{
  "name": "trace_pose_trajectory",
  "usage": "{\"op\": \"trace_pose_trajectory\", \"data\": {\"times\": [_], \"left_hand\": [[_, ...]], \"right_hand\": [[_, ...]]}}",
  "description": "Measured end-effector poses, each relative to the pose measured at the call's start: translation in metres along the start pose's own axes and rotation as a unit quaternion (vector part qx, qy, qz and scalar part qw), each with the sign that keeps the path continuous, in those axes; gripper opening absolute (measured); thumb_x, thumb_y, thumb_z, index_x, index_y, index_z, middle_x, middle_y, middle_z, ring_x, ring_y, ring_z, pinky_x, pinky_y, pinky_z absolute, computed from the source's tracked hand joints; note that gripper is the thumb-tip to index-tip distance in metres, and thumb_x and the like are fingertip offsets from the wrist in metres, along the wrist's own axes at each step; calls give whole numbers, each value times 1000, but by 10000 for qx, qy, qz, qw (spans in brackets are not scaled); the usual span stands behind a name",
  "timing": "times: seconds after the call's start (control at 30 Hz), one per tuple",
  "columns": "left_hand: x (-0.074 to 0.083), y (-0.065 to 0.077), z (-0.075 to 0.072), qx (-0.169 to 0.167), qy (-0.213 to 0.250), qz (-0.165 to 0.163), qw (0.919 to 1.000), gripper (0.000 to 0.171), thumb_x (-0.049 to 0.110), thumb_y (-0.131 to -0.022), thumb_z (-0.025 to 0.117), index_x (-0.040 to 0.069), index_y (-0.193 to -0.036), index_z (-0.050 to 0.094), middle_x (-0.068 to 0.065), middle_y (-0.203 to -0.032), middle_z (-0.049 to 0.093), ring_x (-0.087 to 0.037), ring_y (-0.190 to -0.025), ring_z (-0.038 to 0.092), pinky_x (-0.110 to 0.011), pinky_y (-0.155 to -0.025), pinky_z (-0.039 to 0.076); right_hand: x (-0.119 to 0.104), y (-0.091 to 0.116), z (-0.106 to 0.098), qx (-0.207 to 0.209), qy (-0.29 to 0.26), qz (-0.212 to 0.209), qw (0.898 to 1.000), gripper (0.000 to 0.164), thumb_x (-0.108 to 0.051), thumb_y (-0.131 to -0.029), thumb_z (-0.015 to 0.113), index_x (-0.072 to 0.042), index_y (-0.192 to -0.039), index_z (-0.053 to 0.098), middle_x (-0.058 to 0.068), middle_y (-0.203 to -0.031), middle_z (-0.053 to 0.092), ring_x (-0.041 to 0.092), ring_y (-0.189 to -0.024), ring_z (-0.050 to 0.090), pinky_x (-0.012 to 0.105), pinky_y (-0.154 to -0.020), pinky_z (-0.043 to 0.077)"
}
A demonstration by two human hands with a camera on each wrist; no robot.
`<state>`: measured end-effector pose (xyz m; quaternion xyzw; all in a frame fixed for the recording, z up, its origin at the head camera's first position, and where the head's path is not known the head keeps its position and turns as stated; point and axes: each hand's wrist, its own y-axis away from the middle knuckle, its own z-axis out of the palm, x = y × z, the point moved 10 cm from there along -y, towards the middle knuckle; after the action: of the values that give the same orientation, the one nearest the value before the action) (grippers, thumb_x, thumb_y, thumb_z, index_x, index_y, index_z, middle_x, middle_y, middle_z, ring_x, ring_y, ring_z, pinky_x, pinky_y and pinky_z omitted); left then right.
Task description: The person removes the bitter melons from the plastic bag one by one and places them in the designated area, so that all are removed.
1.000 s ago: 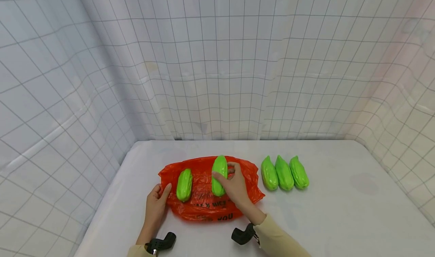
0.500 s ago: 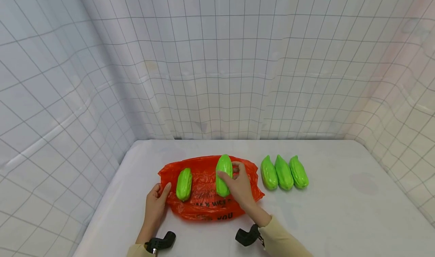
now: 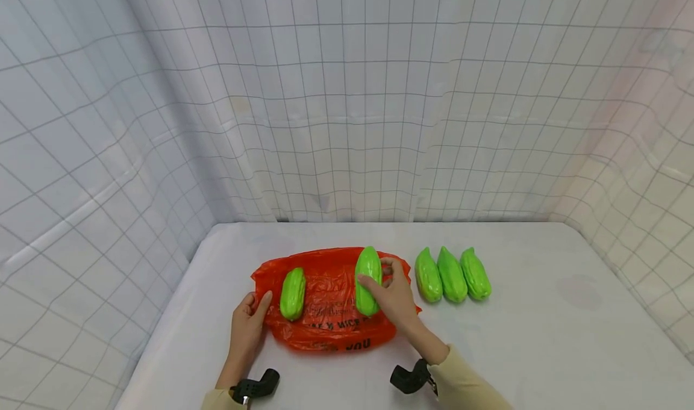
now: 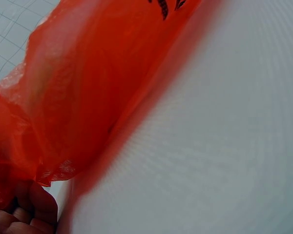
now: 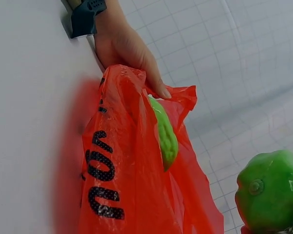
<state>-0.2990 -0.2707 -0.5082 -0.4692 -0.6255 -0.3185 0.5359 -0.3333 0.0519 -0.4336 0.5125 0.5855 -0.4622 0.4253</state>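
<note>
A red plastic bag [image 3: 325,285] with black lettering lies spread on the white table, its mouth lifted in the right wrist view. One long, glossy green gourd [image 3: 293,294] rests at its left part. My left hand [image 3: 249,323] pinches the bag's left edge between thumb and fingers; the left wrist view shows its curled fingertips [image 4: 39,204] at the red plastic. Over the bag's right part, my right hand [image 3: 394,292] holds a second green gourd [image 3: 368,280], thumb on the near side. Its ribbed end with a round stem mark shows in the right wrist view.
Three more green gourds [image 3: 453,276] lie side by side on the table, just right of the bag. White grid-patterned curtains [image 3: 347,127] enclose the table [image 3: 542,338] at the back and both sides. Each wrist wears a black camera band.
My right hand has moved steadily to the right with the gourd in its grip, across the bag. The left hand has kept its place on the bag's edge.
</note>
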Motion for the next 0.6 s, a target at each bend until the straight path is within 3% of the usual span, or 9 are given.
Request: {"op": "trace_pose_trajectory", "data": {"times": [0.3, 0.6], "left_hand": [[-1, 0, 0, -18, 72, -10, 10000, 35, 38, -94, 59, 4, -104, 58, -9, -77, 55, -14, -70, 50, -19, -58, 45], [-1, 0, 1, -31, 68, 14, 10000, 36, 38, -94, 58, 3, -105, 57, -9, -78, 56, -14, -70, 50, -19, -60, 46]], "right_hand": [[4, 2, -16, -183, 506, 85, 9985, 60, -40, -81, 73, -6, -122, 46, 11, -104, 50, 19, -70, 48, 31, -58, 44], [10, 2, -39, -351, 382, 299, 9982, 55, -31, -79, 77, -5, -118, 49, 12, -100, 50, 21, -75, 48, 31, -60, 44]]}}
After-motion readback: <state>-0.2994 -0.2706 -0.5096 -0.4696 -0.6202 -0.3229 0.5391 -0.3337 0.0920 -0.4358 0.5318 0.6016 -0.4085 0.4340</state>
